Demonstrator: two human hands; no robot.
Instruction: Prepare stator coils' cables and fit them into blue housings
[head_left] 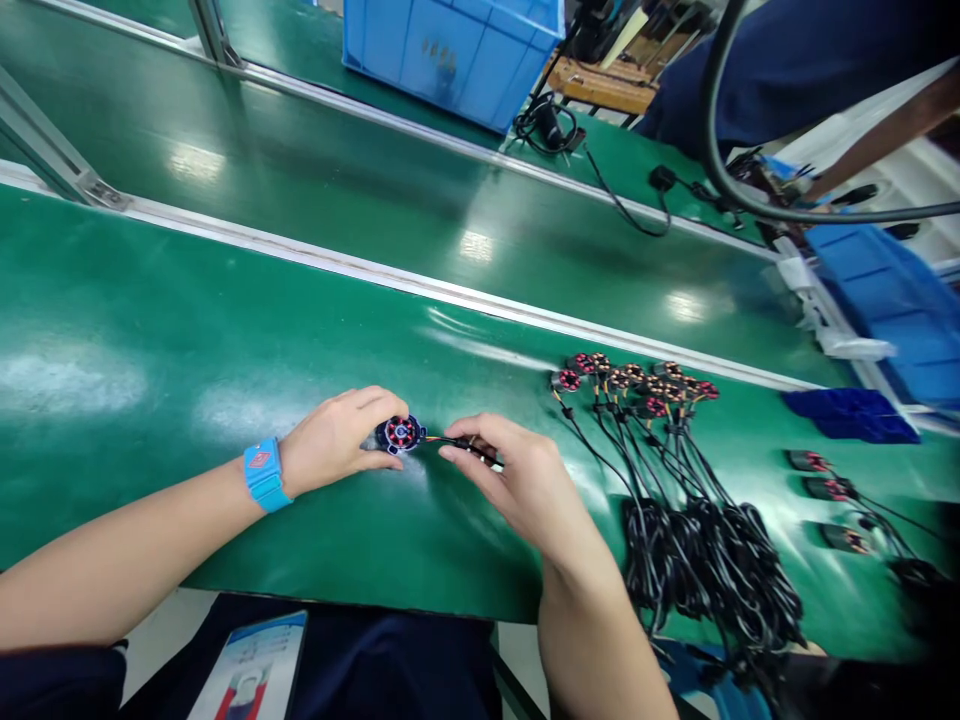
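Note:
My left hand [341, 435] is closed around a small round motor [400, 433] with red and blue windings, holding it down on the green bench [150, 380]. A blue wrist strap [264, 473] sits on that wrist. My right hand [517, 475] pinches the motor's black cable [457, 443] just to the right of the motor, fingers pressed together on it.
Several similar motors [637, 382] with coiled black cables [705, 560] lie in a row to the right. Three dark parts [821, 490] lie further right beside a blue cloth [851, 415]. Blue bins [457, 50] stand behind. Another person's arm [885, 130] is at the top right.

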